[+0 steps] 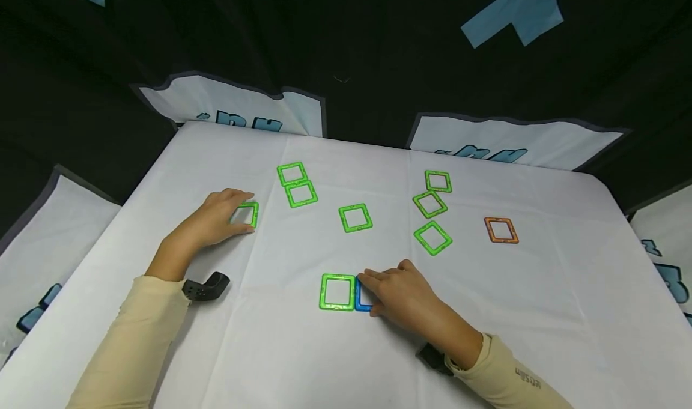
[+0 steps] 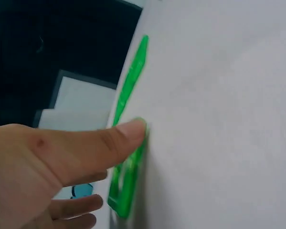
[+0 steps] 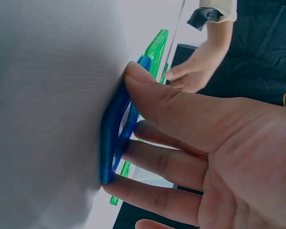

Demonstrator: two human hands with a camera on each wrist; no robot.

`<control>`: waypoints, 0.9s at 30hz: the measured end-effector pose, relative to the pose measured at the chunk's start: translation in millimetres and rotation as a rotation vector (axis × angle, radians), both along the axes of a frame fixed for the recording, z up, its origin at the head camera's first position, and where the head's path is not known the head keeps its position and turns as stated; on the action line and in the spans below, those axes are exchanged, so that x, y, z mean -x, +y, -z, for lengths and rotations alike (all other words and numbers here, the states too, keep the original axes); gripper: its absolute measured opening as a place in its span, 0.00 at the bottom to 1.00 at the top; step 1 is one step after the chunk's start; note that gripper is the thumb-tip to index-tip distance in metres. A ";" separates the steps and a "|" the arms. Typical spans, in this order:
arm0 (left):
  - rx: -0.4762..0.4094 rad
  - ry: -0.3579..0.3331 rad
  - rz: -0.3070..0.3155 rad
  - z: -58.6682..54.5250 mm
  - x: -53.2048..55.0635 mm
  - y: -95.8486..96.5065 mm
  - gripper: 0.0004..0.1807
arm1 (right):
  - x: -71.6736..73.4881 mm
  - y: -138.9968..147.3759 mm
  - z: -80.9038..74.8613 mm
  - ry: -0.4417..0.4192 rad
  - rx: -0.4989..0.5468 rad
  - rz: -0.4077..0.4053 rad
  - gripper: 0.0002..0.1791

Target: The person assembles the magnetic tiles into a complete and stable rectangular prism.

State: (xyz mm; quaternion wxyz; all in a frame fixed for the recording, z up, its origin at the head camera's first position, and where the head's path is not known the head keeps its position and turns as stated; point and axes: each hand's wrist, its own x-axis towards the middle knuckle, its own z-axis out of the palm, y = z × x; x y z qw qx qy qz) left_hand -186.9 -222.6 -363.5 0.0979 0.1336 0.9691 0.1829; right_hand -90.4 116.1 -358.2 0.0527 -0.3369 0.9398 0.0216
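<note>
In the head view my left hand (image 1: 218, 217) is at the left of the table, holding a green square magnetic tile (image 1: 254, 215) between thumb and fingers. The left wrist view has the thumb on the edge of this green tile (image 2: 128, 186); part of the tile is hidden behind it. Near the front middle my right hand (image 1: 405, 295) grips a blue square magnetic tile (image 1: 358, 301) by opposite edges. The blue tile (image 3: 109, 133) lies along the right side of another green square tile (image 1: 323, 292), their edges meeting. My fingers cover most of the blue tile's right part.
Two touching green tiles (image 1: 301, 203) lie behind, right of my left hand. A single green tile (image 1: 370, 218) lies mid-table. Further right are three green tiles (image 1: 447, 241) in a loose column and an orange tile (image 1: 501, 241). Dark curtains (image 1: 346, 54) hang beyond the white table (image 1: 281, 355).
</note>
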 end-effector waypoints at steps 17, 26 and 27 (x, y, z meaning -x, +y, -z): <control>0.012 0.123 0.216 -11.0 -40.4 29.7 0.30 | 0.8 0.4 -0.5 0.046 -0.023 -0.014 0.33; -0.208 0.123 0.406 -6.3 -68.1 64.2 0.20 | 0.6 0.3 0.8 0.067 -0.020 -0.028 0.34; -0.220 0.120 0.427 -4.6 -70.3 66.8 0.19 | 0.4 0.1 1.0 0.066 -0.021 -0.029 0.34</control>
